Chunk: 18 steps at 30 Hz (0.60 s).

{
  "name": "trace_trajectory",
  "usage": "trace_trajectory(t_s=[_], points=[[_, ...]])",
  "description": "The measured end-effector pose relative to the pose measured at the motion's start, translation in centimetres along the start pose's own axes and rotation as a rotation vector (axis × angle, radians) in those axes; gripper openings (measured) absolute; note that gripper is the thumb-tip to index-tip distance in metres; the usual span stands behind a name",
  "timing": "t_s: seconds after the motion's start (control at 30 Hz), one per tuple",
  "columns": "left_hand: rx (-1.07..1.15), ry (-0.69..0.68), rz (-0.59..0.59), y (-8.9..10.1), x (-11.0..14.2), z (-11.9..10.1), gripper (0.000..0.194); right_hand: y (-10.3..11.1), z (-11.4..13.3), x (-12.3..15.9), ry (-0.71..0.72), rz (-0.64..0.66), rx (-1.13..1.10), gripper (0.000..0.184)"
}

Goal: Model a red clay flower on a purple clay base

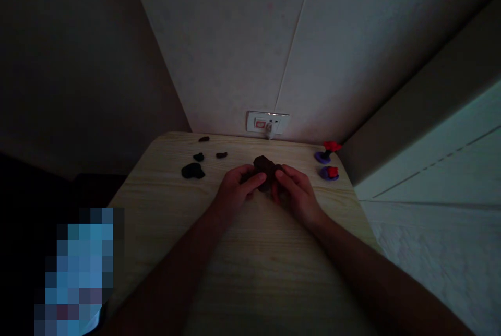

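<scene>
A dark brown lump of modelling clay (264, 169) is held above the table, between my two hands. My left hand (239, 184) grips its left side, thumb laid across the front. On the right side, the thumb and fingers of my right hand (295, 187) pinch the same clay. Left of my hands lie a large black clay piece (193, 170), a smaller black piece (199, 157) and two small dark brown pieces (221, 155). Far to the right are two small shaped clay figures in red and purple, one taller (331, 146) and one lower (332, 171).
The pale wooden table (242, 263) has rounded back corners and meets the wall. A wall socket (254, 122) with a plug sits just above its back edge. A white panel (434, 158) borders the right side. A pixelated bright patch (86, 268) is at lower left.
</scene>
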<state>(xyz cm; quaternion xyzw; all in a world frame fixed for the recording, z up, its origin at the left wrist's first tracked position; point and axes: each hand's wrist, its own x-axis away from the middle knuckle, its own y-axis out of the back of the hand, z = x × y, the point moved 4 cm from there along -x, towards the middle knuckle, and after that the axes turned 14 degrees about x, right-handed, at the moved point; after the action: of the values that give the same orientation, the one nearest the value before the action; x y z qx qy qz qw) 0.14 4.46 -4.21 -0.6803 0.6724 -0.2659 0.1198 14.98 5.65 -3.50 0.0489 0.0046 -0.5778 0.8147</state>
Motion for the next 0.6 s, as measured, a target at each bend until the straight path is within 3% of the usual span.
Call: trace_trajectory(t_s=[0.2, 0.33, 0.47, 0.6], points=[[-0.211, -0.146, 0.067, -0.5, 0.1, -0.5, 0.022, 1.0, 0.3, -0.2, 0.002, -0.019, 0.150, 0.035], [-0.252, -0.147, 0.119, -0.8, 0.1, -0.6, 0.018, 1.0, 0.1, -0.5, -0.015, 0.007, 0.140, 0.036], [-0.149, -0.139, 0.110, -0.8, 0.0, -0.1, 0.013, 0.9, -0.7, -0.6, -0.042, -0.048, 0.043, 0.036], [-0.140, -0.151, 0.018, -0.6, 0.0, 0.0, 0.021, 0.8, -0.8, -0.4, -0.036, -0.100, -0.008, 0.032]])
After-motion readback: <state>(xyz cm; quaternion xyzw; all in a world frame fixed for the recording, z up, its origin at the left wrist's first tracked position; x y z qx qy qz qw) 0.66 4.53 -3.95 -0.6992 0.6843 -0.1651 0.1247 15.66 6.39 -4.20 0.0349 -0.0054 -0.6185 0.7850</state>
